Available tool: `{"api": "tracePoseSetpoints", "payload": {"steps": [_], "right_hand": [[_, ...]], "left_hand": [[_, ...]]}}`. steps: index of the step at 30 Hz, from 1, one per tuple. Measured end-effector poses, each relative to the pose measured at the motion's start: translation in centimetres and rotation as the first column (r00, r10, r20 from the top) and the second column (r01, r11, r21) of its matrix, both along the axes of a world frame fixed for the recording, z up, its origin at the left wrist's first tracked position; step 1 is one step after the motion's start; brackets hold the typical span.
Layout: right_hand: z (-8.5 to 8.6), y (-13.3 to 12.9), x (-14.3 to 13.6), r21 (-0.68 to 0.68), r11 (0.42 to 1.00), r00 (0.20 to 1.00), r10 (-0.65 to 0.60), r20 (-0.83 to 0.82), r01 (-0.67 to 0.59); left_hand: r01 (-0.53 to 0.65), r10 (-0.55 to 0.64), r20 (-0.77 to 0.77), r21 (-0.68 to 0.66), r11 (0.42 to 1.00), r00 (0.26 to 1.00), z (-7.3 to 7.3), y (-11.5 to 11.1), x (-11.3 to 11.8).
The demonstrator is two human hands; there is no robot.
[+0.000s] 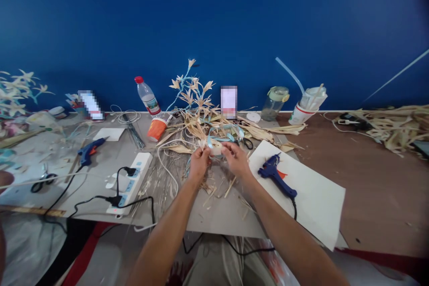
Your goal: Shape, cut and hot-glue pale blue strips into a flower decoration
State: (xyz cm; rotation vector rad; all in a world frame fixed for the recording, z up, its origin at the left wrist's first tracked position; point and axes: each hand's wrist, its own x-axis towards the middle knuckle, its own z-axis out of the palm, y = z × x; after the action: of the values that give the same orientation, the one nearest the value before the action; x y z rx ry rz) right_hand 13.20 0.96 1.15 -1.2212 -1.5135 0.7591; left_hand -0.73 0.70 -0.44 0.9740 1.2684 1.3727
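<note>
My left hand [200, 163] and my right hand [236, 159] are close together above the middle of the table. Between their fingertips is a small pale strip of dried husk [217, 148], its left end pinched by my left fingers and its right end by my right. Light-blue ribbon [231, 136] curls just behind it. A pile of dried husks [261, 131] spreads beyond my hands, with husk flowers [187, 96] on blue-wrapped stems rising behind. Black-handled scissors [248, 144] lie partly under the husks, near my right hand.
A blue glue gun [277, 175] rests on a white board [317, 201] at right. Left are a power strip [132, 183], cords, another glue gun [89, 151] and an orange paper cup [156, 129]. A bottle [148, 97], jar [275, 103] and blurred phone [229, 102] stand along the wall.
</note>
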Motion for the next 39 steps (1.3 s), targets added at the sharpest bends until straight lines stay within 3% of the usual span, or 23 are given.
{"api": "tracePoseSetpoints", "payload": {"steps": [3, 9, 17, 22, 24, 27, 33, 39], "right_hand": [[-0.2, -0.1, -0.5, 0.019, 1.000, 1.000, 0.001, -0.021, -0.001], [-0.1, 0.8, 1.1, -0.145, 0.987, 0.985, -0.094, -0.144, 0.073], [0.0, 1.0, 1.6, -0.224, 0.969, 0.986, 0.067, -0.153, -0.100], [0.3, 0.8, 1.4, -0.198, 0.973, 0.993, 0.117, -0.027, -0.120], [0.2, 0.9, 1.5, -0.172, 0.982, 0.997, 0.075, -0.028, -0.079], [-0.1, 1.1, 1.4, -0.137, 0.991, 0.995, -0.012, -0.096, -0.002], [-0.5, 0.1, -0.5, -0.165, 0.976, 0.989, 0.128, -0.077, -0.140], [-0.8, 0.0, -0.6, -0.194, 0.975, 0.990, 0.095, -0.100, -0.113]], "left_hand": [[0.055, -0.055, 0.022, 0.005, 0.998, 0.998, 0.4, -0.2, 0.1], [0.116, -0.115, 0.062, -0.013, 0.993, 0.991, 0.7, -0.4, 0.4], [0.122, -0.117, 0.125, -0.033, 0.992, 0.985, 0.6, -0.4, 0.4], [0.221, -0.219, 0.040, -0.076, 0.972, 0.975, 0.7, -0.6, 0.3], [0.239, -0.237, 0.024, -0.088, 0.967, 0.971, 0.8, -0.6, 0.3], [0.183, -0.175, 0.090, -0.082, 0.980, 0.980, 0.9, -0.4, 0.1], [0.145, -0.124, 0.227, -0.078, 0.986, 0.966, 1.0, -0.3, 0.1], [0.225, -0.211, 0.170, -0.069, 0.972, 0.963, 1.1, -0.6, 0.3]]}}
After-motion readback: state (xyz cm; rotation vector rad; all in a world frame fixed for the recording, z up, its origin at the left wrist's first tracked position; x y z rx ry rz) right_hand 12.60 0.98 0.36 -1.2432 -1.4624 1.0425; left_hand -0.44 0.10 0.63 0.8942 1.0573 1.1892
